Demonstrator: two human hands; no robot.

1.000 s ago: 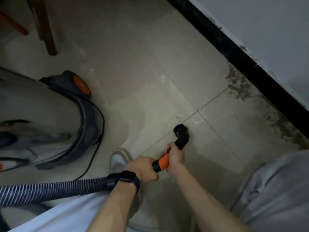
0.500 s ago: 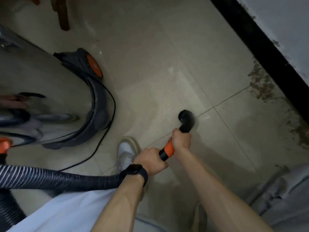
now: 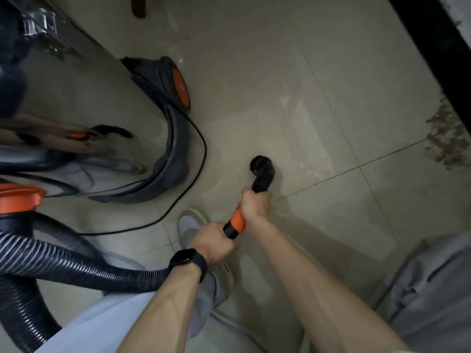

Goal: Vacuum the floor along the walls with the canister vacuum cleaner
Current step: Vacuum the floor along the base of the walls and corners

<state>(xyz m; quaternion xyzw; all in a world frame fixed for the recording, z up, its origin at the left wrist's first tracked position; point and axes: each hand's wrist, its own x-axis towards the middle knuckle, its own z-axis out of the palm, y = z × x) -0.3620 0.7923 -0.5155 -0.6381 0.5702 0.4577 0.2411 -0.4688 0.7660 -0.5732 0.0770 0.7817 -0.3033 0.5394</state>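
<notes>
— What was the vacuum made of?

— The canister [image 3: 76,98] was a polished steel drum, mirror-bright, on a dark grey plastic base with an orange-hubbed wheel [image 3: 181,85]. What it held could not be seen. A ribbed black hose [image 3: 76,266] left an orange port [image 3: 17,197] on its side and curved across to the person.

— And the working end?

— A short rigid pipe [image 3: 230,230] with an orange collar [image 3: 237,220], ending in a black elbow nozzle [image 3: 262,171]. Its long axis ran away from the person, leaning towards the wall side. The round mouth turned left, towards the canister. It sat over the glossy beige tiled floor [image 3: 305,98], beside a grout line and well apart from the black skirting [image 3: 438,54]. Whether it touched the floor I could not tell.

— The hands?

— The right hand [image 3: 256,206] was curled round the pipe just behind the elbow. The left hand [image 3: 215,242], above a black watch [image 3: 188,262], was wrapped round the hose end below the collar.

— Anything else?

— A thin black cord [image 3: 201,149] looped round the base, and a brown mottled stain [image 3: 448,141] lay by the skirting.
</notes>
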